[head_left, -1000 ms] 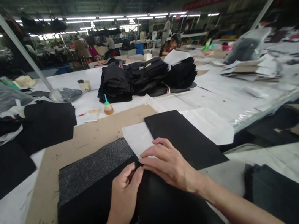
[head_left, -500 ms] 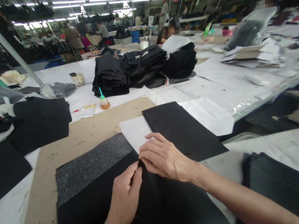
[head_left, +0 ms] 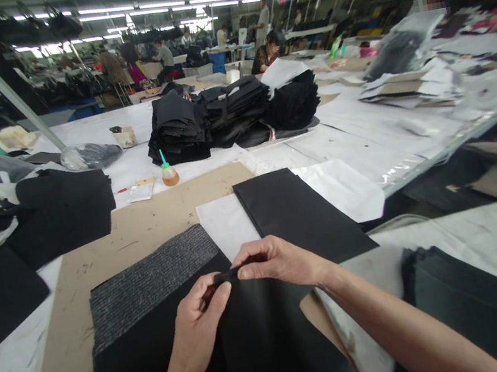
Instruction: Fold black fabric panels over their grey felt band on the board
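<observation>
A black sheet of material hangs toward me over the table's near edge, its top edge pinched between both hands. My left hand is closed on the edge, thumb in front and fingers behind. Just to its right, my right hand grips the same edge between thumb and fingers. Left of the hands lies a black piece with a grey ribbed-looking strip along its far side. Beyond my right hand rests a flat stack of smooth black sheets. Whether the held sheet is leather or cloth I cannot tell.
Tan board covers the near table. A small glue bottle with a green nozzle stands behind it. Bundled black pieces sit farther back. Black fabric lies left, dark sheets right. A person sits across the table.
My right hand has turned, its thumb now showing in front along the edge. The held sheet's lower right side has swung left, uncovering a tan edge beside it. The view has shifted slightly.
</observation>
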The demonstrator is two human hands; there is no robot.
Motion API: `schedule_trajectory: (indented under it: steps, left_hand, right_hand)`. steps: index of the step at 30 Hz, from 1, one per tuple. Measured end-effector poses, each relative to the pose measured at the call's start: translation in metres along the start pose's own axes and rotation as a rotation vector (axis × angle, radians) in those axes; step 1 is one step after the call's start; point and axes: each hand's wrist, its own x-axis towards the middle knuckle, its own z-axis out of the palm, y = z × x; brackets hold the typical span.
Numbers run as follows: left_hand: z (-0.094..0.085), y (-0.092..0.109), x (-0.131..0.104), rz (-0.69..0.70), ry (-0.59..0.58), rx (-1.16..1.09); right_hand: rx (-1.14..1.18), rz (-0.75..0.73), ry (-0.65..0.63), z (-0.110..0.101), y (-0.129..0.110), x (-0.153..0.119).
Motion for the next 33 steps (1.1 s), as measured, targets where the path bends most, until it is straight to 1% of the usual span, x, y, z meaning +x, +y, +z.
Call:
schedule_trajectory:
  steps: [2, 5, 8, 10, 12, 14, 18, 22, 25, 27, 30, 33]
  left_hand:
    - [-0.002, -0.003, 0.001, 0.047, 0.012, 0.056]
    - [-0.006, -0.004, 0.002, 0.163, 0.036, 0.137]
    - [-0.008, 0.001, 0.001, 0.274, -0.011, 0.248]
    - [-0.009, 0.006, 0.0, 0.316, -0.028, 0.322]
    - [-0.011, 0.008, -0.001, 0.305, -0.019, 0.346]
    - [-0.012, 0.008, -0.001, 0.272, -0.001, 0.326]
    - [-0.015, 0.004, -0.004, 0.248, 0.046, 0.248]
    - [-0.016, 0.0, -0.007, 0.275, 0.105, 0.228]
    - [-0.016, 0.0, -0.009, 0.292, 0.118, 0.226]
    - [-0.016, 0.002, -0.009, 0.277, 0.091, 0.179]
    - [-0.014, 0.004, -0.009, 0.197, -0.002, 0.092]
    - [-0.01, 0.004, -0.009, 0.15, -0.045, 0.106]
  right_hand:
    - [-0.092, -0.044, 0.01, 0.001, -0.005, -0.003]
    - [-0.203, -0.089, 0.008, 0.001, -0.012, -0.007]
    - [-0.19, -0.072, -0.023, 0.001, -0.014, -0.009]
    - [-0.136, -0.033, -0.051, 0.002, -0.014, -0.009]
    - [-0.094, 0.007, -0.072, 0.003, -0.013, -0.009]
    - [-0.082, 0.024, -0.07, 0.005, -0.013, -0.008]
    - [-0.065, 0.001, -0.012, 0.01, -0.014, -0.007]
    - [-0.021, -0.002, 0.043, 0.014, -0.012, -0.008]
    - [-0.012, -0.022, 0.087, 0.016, -0.011, -0.009]
    - [-0.008, -0.039, 0.111, 0.019, -0.011, -0.01]
    - [-0.012, -0.067, 0.142, 0.023, -0.011, -0.009]
    - [-0.04, -0.093, 0.16, 0.027, -0.01, -0.009]
